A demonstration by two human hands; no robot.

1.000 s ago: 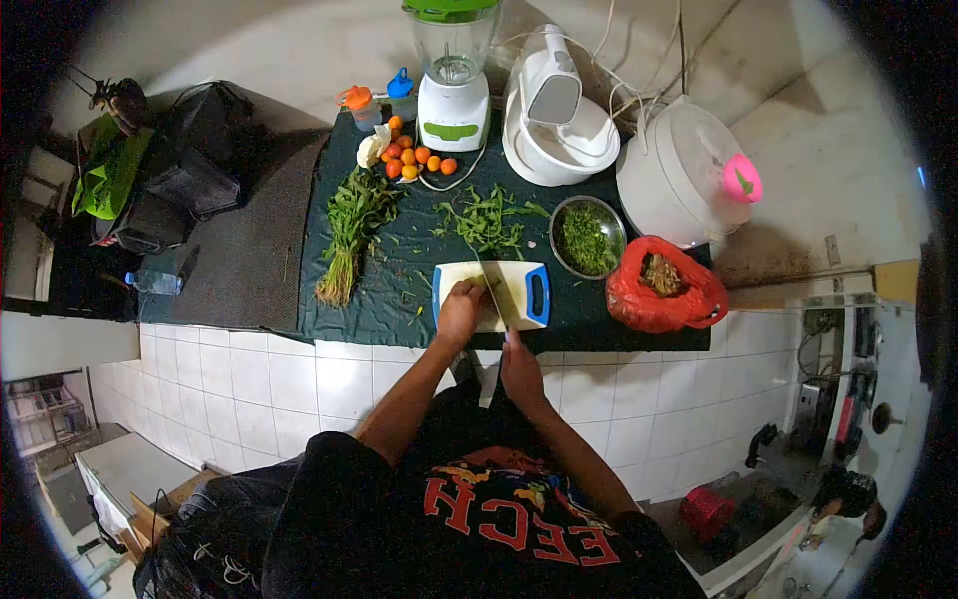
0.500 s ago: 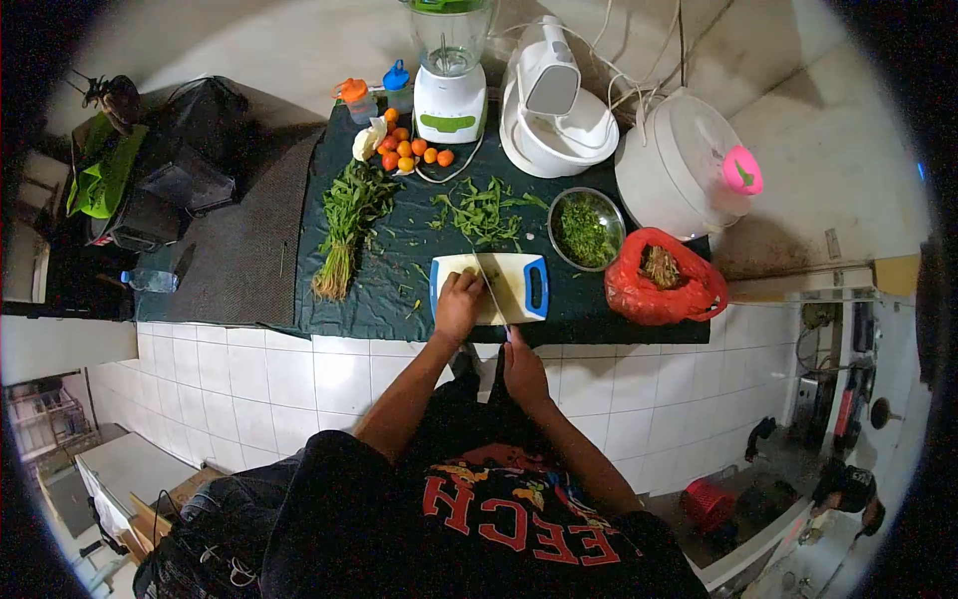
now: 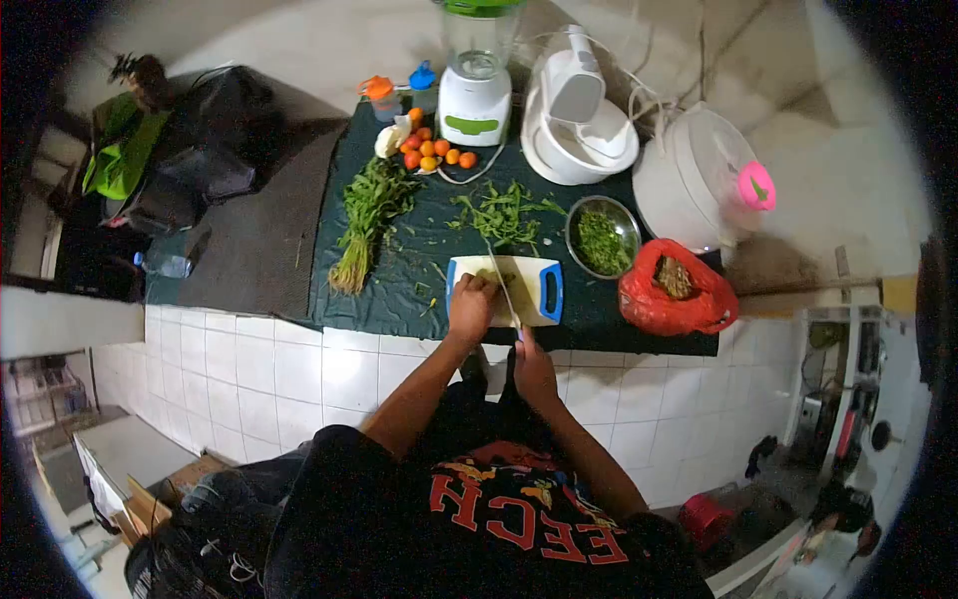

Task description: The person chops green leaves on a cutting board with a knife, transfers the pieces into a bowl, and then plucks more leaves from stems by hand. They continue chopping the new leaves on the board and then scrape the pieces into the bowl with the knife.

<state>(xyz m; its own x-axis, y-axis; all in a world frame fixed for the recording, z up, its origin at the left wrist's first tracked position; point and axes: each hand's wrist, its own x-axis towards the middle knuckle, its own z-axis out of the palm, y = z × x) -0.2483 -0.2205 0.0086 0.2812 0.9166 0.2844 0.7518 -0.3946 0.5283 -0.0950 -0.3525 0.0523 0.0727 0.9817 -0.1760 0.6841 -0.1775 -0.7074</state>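
Observation:
A white cutting board [image 3: 531, 283] with blue ends lies at the front edge of the table. Over its left half, my left hand [image 3: 473, 307] presses curled fingers down on a little bunch of leafy greens [image 3: 493, 276], mostly hidden beneath them. My right hand [image 3: 533, 367] is closed round the handle of a kitchen knife [image 3: 503, 284]. Its long blade slants across the board just right of my left fingers, tip pointing away. Loose green leaves [image 3: 507, 213] are strewn behind the board. A metal bowl [image 3: 603, 236] of chopped greens stands to the right.
Left of the board lies a bundle of stemmed greens [image 3: 369, 220], with tomatoes [image 3: 428, 149] behind it. A blender [image 3: 474, 107], a white stand mixer [image 3: 579, 115] and a large white container [image 3: 699, 175] line the back. A red plastic bag [image 3: 671, 302] sits at the right corner.
The view has shifted slightly, so the table appears a little further right. Both hands remain at the board, with the knife still beside my left fingers.

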